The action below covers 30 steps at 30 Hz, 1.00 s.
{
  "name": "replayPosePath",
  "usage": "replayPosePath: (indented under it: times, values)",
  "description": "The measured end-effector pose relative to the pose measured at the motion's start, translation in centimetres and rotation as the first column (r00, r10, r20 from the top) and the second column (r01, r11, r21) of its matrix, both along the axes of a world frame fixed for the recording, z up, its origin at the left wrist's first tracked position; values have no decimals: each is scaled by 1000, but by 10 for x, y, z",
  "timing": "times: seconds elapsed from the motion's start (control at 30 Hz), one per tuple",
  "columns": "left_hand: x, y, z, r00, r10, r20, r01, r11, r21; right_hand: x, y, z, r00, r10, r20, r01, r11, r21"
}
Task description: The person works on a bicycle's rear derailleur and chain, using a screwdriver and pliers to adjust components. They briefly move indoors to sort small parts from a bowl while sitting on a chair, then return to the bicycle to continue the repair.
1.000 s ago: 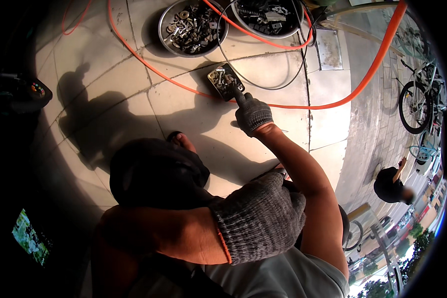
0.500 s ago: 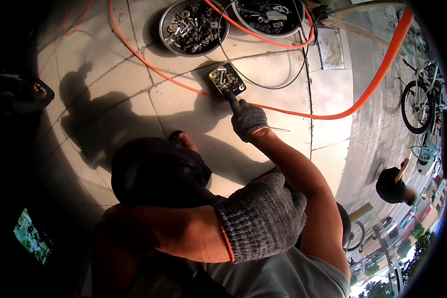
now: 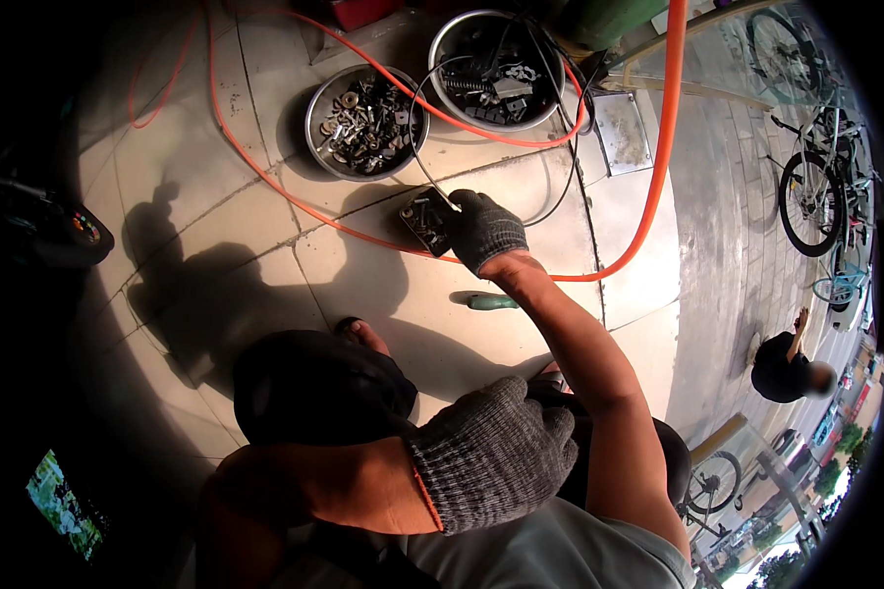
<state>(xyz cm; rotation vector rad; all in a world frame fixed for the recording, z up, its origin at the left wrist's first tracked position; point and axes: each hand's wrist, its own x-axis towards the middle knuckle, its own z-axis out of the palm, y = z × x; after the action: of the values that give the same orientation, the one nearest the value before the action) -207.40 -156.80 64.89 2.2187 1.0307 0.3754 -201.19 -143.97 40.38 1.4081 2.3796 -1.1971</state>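
Round silver metal bowl (image 3: pixel 310 133): is holding hardware.
Small dark rectangular tray (image 3: pixel 418 236): is holding metal parts near the bowl.
Grey knit-gloved right hand (image 3: pixel 484 233): is covering the tray's right side, grasp indiscernible.
Grey knit-gloved left hand (image 3: pixel 496 456): is resting nearer the camera, grasp hidden.

the left grip (image 3: pixel 496 459) is covered in charcoal knit flecked with paler grey, its cuff edged in orange; by the right grip (image 3: pixel 486 234) the same dark grey mottling is worn. the small tray (image 3: pixel 414 234) is coloured black. the hose (image 3: pixel 661 157) is dyed bright orange, the thin cable (image 3: pixel 568 177) black. both bowls (image 3: pixel 311 147) are finished in silver, and metal parts (image 3: pixel 368 123) are seen in silver, tan and near-black. the handle (image 3: pixel 492 302) is tinted dark green. the cream floor (image 3: pixel 265 231) is crossed by a grid of dark lines.
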Motion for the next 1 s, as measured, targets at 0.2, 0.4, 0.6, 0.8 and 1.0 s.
replayPosePath:
  times: [0.2, 0.4, 0.6, 0.8, 1.0]
  values:
    - [2, -3, -7, 999, -22, -24, 24, 998, 55, 7, 78, -16, 963, -251, -99, 270, 891, 366]
    - [1, 2, -9, 995, 4, -102, 2, 998, 59, -5, 74, -9, 994, -8, -109, 51, 916, 398]
    - [0, 9, -25, 975, 163, 153, -201, 940, 275, -9, 20, 12, 864, 502, -44, -472, 838, 275]
    - [-4, 21, -14, 897, 367, 247, -429, 856, 289, 7, -12, 30, 523, 794, -311, -731, 605, 315]
    - [-40, 29, 7, 738, 603, 304, -655, 748, 107, 30, -17, 149, 722, 348, -598, -504, 857, -109]
